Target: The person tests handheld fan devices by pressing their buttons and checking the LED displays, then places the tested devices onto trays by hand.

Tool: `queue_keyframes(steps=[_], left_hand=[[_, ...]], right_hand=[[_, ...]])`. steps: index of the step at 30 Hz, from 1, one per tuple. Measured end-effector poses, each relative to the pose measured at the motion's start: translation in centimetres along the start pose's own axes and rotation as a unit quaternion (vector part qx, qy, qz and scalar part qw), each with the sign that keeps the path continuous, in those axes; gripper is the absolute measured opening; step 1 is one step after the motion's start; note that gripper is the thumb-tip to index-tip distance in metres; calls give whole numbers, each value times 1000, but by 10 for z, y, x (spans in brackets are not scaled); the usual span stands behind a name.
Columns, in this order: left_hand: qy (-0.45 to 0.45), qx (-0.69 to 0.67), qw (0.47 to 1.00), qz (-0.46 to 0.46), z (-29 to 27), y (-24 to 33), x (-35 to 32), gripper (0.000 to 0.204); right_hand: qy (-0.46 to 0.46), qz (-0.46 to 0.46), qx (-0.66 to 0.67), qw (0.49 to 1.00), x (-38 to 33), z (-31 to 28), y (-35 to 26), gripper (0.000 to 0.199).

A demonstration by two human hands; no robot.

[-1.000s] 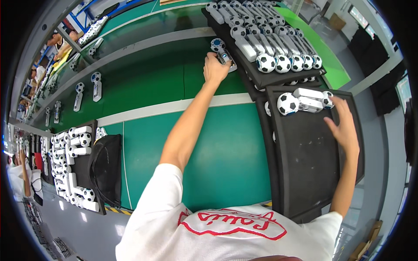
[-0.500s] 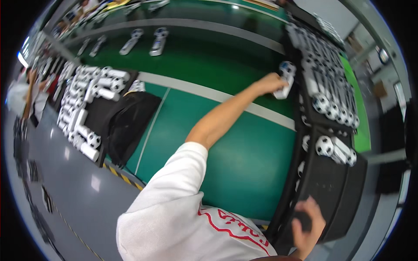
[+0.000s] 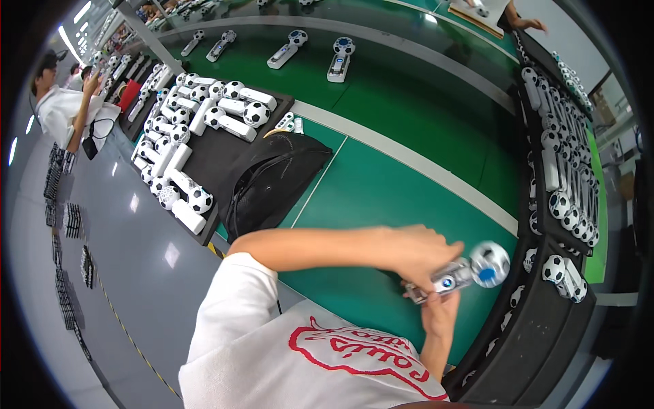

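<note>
A white handheld device with a soccer-ball head (image 3: 489, 264) is held over the green tabletop in front of me. Its handle is uncovered on the upper side, so inner parts and a round blue-and-white piece show. My left hand (image 3: 426, 253) reaches across from the left, closed over the handle from above, its fingers on the lower end and partly blurred. From below, my right hand (image 3: 441, 310) grips the same handle at its underside. The ball head points right and is smeared by motion.
A green conveyor belt (image 3: 409, 116) carries several similar devices. Black trays with finished-looking ball-headed pieces (image 3: 197, 143) stand left; others (image 3: 562, 163) line the right. A black bag (image 3: 279, 177) rests on the table. A co-worker (image 3: 75, 112) stands far left; another person's hand (image 3: 528, 25) shows at top right.
My left hand has brought the device from the belt's right end in close to me. My right hand has moved from beside the black tray onto its handle. The view has turned.
</note>
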State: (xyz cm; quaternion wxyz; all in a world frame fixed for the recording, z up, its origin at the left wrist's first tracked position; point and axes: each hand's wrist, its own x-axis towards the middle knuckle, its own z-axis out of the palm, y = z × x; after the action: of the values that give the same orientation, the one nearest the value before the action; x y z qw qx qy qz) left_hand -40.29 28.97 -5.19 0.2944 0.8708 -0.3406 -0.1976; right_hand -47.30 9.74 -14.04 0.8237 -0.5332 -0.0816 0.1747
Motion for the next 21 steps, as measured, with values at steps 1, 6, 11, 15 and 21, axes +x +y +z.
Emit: queue_keyframes(steps=[1, 6, 11, 15, 21], left_hand=[[-70, -20, 997, 8, -11, -16, -2, 79], [132, -21, 966, -221, -130, -165, 2, 80], [521, 146, 701, -465, -190, -325, 5, 71], [411, 94, 728, -540, -202, -392, -4, 64], [352, -160, 798, -462, -198, -405, 18, 36]], right_hand=[[-39, 68, 60, 995, -1, 5, 3, 63], [-37, 144, 113, 982, 2, 21, -2, 55], [-13, 72, 90, 993, -7, -1, -8, 57], [5, 49, 167, 985, -15, -13, -8, 61], [72, 31, 189, 979, -26, -24, -15, 61]])
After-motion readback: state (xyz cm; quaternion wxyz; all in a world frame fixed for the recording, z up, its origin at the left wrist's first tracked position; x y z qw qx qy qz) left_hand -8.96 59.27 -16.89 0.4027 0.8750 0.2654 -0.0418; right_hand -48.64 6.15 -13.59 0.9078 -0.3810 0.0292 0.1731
